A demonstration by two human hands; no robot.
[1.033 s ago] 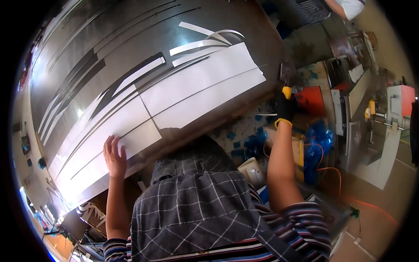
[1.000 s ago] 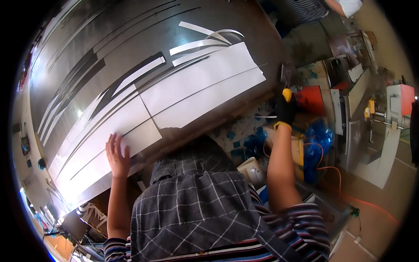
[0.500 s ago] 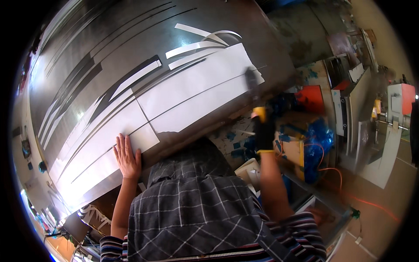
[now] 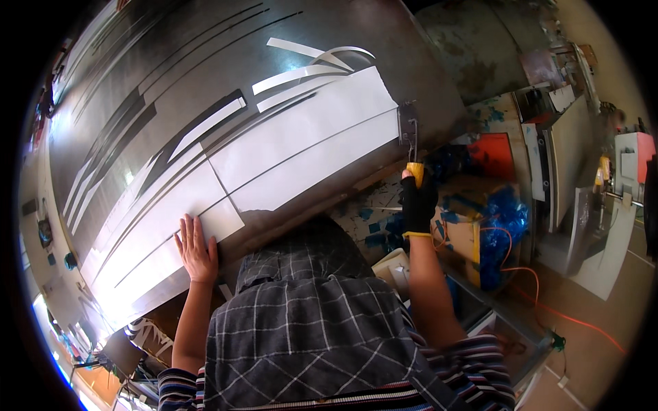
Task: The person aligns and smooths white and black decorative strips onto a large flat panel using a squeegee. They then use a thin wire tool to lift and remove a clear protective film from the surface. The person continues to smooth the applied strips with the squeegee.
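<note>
My bare left hand [image 4: 197, 255] lies flat with its fingers stretched out on the near edge of a white sheet [image 4: 274, 188] toward the left. The sheet spreads over a dark metal table top [image 4: 336, 27] and has a long dark line along it. A black fingerless glove covers part of my right hand [image 4: 418, 202]. That hand is closed around the yellow handle of what looks like a small paint roller [image 4: 408, 125]. Its dark head and thin wire frame are at the sheet's right end, over the table near its front edge.
Curled white strips [image 4: 301, 77] and dark strips lie farther back on the table. To the right are a cardboard box [image 4: 456, 236] with blue plastic film [image 4: 506, 219], a red-orange panel [image 4: 488, 154] and an orange cord [image 4: 576, 318] on the floor. Several panels [image 4: 572, 161] lean beyond.
The roller was blurred by motion and tilted left over the sheet's right end; now it is sharp, more upright and slightly farther right. My left hand stays on the sheet.
</note>
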